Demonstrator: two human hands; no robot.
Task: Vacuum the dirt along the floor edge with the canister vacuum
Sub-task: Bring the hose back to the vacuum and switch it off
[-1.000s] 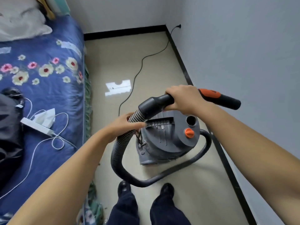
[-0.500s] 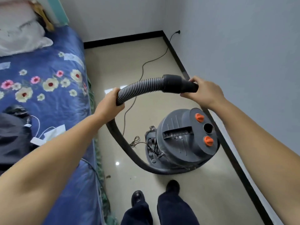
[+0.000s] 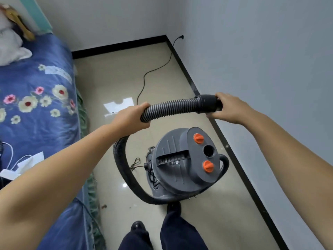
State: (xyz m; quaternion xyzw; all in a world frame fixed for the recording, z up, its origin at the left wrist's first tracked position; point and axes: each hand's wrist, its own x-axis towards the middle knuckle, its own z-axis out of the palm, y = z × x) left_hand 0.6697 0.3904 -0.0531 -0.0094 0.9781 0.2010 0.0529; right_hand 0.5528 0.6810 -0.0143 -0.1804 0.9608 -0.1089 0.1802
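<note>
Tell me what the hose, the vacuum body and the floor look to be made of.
Hose: flexible ribbed plastic, dark, judging by its fine rings and easy bend.
Vacuum body: hard moulded plastic, matt grey, with orange knobs.
Floor: probably glazed tile or polished stone, beige; it mirrors a window and a lamp.

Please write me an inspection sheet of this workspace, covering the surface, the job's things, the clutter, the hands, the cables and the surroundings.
Surface: glossy beige floor, black skirting along the wall.
Job's things: grey canister vacuum stands on the floor by the skirting; its ribbed hose loops round the canister and up to the hands.
Clutter: small dirt specks on the floor beside the bed.
Hands: left hand grips the ribbed hose; right hand grips the hose's black cuff.
Cables: black power cord runs across the floor to a wall plug; white cable on the bed.
Surroundings: bed with blue floral cover; grey walls.
</note>
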